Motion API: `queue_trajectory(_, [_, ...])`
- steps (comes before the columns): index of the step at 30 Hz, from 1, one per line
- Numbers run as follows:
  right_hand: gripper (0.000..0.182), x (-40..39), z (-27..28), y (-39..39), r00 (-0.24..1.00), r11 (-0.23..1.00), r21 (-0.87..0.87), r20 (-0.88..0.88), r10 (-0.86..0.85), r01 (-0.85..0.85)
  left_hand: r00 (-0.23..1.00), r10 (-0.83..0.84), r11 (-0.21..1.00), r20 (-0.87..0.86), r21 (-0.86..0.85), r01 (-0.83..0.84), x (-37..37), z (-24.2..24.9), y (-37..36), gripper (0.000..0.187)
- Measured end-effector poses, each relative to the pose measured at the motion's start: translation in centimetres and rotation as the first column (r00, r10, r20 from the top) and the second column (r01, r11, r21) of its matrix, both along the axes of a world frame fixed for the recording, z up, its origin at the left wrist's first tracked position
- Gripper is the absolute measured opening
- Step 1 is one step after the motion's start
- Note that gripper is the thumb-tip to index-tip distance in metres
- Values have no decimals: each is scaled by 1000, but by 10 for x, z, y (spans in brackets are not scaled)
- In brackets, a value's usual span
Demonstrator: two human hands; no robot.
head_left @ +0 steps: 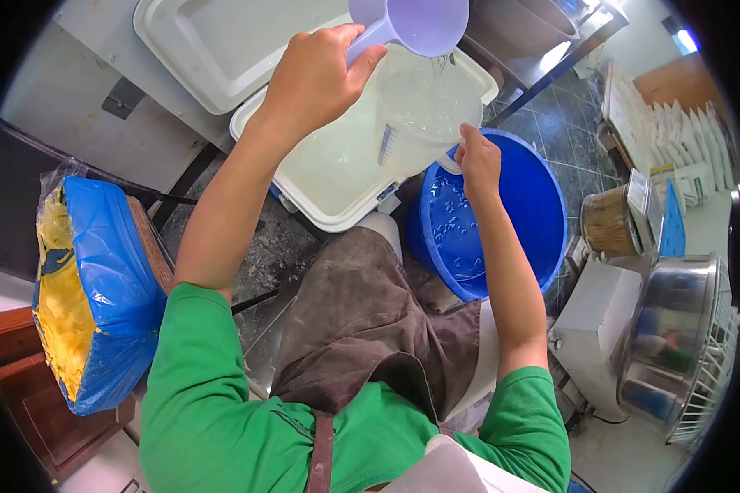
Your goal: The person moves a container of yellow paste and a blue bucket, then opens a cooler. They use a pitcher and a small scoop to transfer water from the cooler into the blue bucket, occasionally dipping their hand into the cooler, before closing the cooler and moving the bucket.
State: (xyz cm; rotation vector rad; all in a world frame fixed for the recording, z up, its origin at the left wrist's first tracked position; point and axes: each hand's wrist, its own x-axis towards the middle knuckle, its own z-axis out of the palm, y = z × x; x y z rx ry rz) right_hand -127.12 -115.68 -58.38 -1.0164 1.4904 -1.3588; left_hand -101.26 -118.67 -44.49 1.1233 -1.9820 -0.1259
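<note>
My left hand (pixel 316 78) grips the handle of a lilac jug (pixel 427 25), which is tilted at the top of the view. Clear liquid runs from its rim into a translucent measuring jug (pixel 427 107) just below. The measuring jug's handle is in my right hand (pixel 478 160), with blue scale marks showing on its side. Both jugs are above a white tub (pixel 329 185) of pale, cloudy liquid. A blue bucket (pixel 534 189) with some water in it stands beside the tub, partly under my right forearm.
At the left is a blue bag (pixel 111 271) with yellow contents. A white lid (pixel 214 74) lies behind the tub. At the right are a steel pot (pixel 670 329), a white box (pixel 596 329), a wooden-sided round container (pixel 607 222) and a metal rack (pixel 703 370).
</note>
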Motion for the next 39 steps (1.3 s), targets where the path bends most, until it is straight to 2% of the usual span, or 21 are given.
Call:
queue_trajectory(8, [39,1,0,-1,999,1000,14,46,8,-9,1000,8,997,2,70,-8,1,7,5,38])
queue_trajectory(11, [37,0,0,0,997,1000,10,77,19,-20,999,27,988,18,148,-30,2,8,5,39])
queue_trajectory(13, [35,0,0,-1,991,1000,9,132,27,-28,999,18,991,49,129,-24,2,7,5,38])
queue_trajectory(16, [34,3,4,1,995,1000,-3,97,13,-13,998,-8,999,64,53,4,1,7,5,38])
queue_trajectory(25, [34,4,4,1,996,1000,15,91,-2,0,997,-26,1000,77,8,25,0,9,9,36])
queue_trajectory(29, [34,6,9,2,997,1000,23,75,-6,4,998,-2,998,63,63,-2,1,6,7,37])
queue_trajectory(31, [34,4,5,1,997,1000,18,71,-1,0,996,-46,998,-71,-53,42,4,-6,-3,40])
queue_trajectory(32, [34,4,4,1,998,1000,18,70,0,-1,996,-45,998,-72,-53,41,6,-5,-4,40])
queue_trajectory(34, [34,3,3,0,997,1000,23,79,-10,9,961,-20,956,-277,276,99,11,-3,-3,47])
queue_trajectory(35, [34,3,3,0,997,1000,23,78,-11,9,961,-20,956,-277,277,100,13,-1,-2,47])
queue_trajectory(37, [35,4,4,0,996,1000,11,83,-12,11,895,76,901,-439,414,127,15,2,3,52])
queue_trajectory(39, [35,5,4,1,996,1000,16,85,-10,9,893,122,910,-434,408,74,23,-6,-2,52])
